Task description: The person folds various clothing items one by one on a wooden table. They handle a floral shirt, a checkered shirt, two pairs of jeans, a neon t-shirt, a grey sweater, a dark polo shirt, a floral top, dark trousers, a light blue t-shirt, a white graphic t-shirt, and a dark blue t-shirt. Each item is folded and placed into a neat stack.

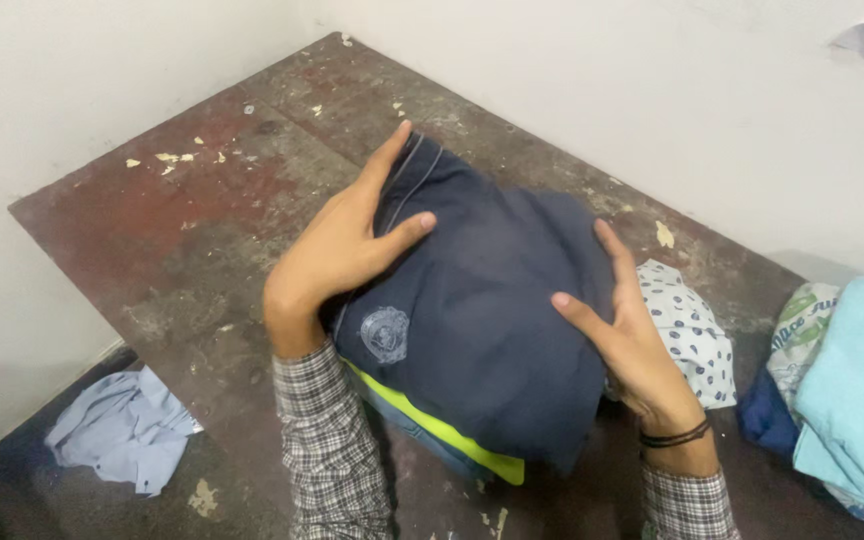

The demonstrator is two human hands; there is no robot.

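Hands flat, fingers spread wide: left hand (342, 245) and right hand (624, 335) bracing the folded navy garment (477, 320), perhaps steadying it atop a stack on the worn table (172, 230).

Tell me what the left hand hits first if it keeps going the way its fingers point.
Probably only bare tabletop: the left hand on the folded navy garment points toward the far corner of the worn brown table, then the white wall. Depth unclear.

No packages, signs or screens here, only a round pale-grey badge (384, 334) on the folded navy garment (482, 320), low at its left side.
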